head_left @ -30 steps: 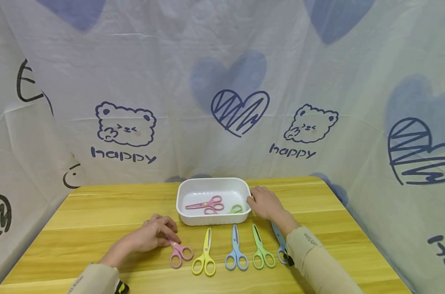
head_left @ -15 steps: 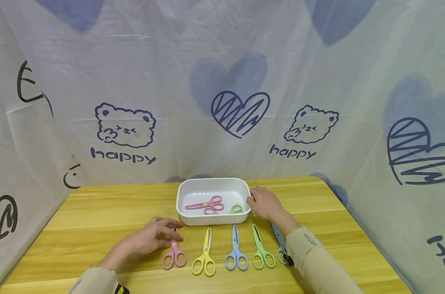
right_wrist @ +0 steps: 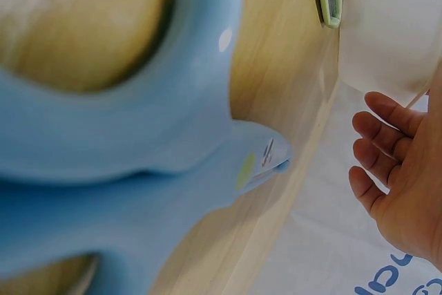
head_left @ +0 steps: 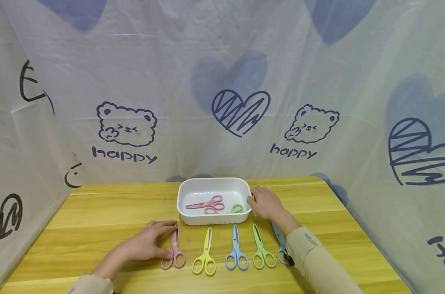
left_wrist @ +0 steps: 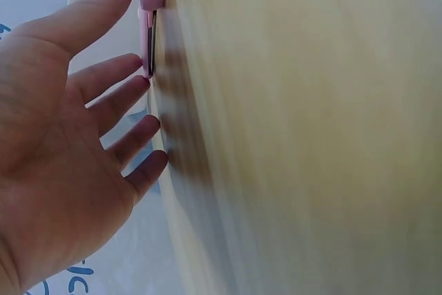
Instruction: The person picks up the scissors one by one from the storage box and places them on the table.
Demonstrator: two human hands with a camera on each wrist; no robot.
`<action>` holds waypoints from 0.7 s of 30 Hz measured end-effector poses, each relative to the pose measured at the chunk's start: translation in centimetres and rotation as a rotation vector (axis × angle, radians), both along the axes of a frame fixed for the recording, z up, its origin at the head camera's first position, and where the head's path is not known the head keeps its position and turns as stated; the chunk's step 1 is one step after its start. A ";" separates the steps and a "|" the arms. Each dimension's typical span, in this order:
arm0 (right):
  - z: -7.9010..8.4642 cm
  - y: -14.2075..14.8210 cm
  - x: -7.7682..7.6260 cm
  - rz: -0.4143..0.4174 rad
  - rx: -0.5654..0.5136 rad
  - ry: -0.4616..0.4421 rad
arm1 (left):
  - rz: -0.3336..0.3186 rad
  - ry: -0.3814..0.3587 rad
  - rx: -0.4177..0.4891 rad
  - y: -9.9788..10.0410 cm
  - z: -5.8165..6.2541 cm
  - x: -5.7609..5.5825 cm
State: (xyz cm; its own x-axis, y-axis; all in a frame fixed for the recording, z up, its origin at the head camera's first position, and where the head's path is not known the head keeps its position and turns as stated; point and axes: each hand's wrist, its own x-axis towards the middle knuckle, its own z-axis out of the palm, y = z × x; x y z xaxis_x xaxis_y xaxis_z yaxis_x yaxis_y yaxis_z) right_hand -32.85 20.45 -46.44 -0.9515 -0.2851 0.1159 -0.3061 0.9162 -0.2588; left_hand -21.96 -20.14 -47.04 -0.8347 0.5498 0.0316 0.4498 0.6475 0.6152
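Note:
My left hand point(head_left: 147, 243) lies beside pink scissors point(head_left: 175, 243), its thumb at their handle and a forefinger by the blade tip. In the left wrist view, the fingers point(left_wrist: 114, 105) are extended and spread, with the thumb against the pink handle. My right hand point(head_left: 268, 202) rests against the right side of a white tray point(head_left: 215, 220). In the right wrist view, its fingers point(right_wrist: 383, 129) are loosely bent near the tray's wall; the thumb is hidden. Inside the tray lie pink scissors point(head_left: 206, 203), another pink handle and a green handle point(head_left: 237, 208).
Right of the left hand, yellow scissors point(head_left: 206, 254), blue scissors point(head_left: 235, 249) and green scissors point(head_left: 260, 247) lie in a row, blades pointing away. More blue scissors point(head_left: 279, 237) lie partly under the right forearm. A printed cloth point(head_left: 185, 134) hangs behind the wooden table point(head_left: 108, 212).
The pink scissors by the left hand have shifted left and turned from slanting to nearly straight. The left thumb moved down to their handle as the fingers straightened. The right hand stays put.

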 end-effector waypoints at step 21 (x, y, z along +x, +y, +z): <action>0.3 -0.1 0.1 -0.002 0.004 -0.007 | -0.010 -0.023 -0.018 1.1 0.3 0.7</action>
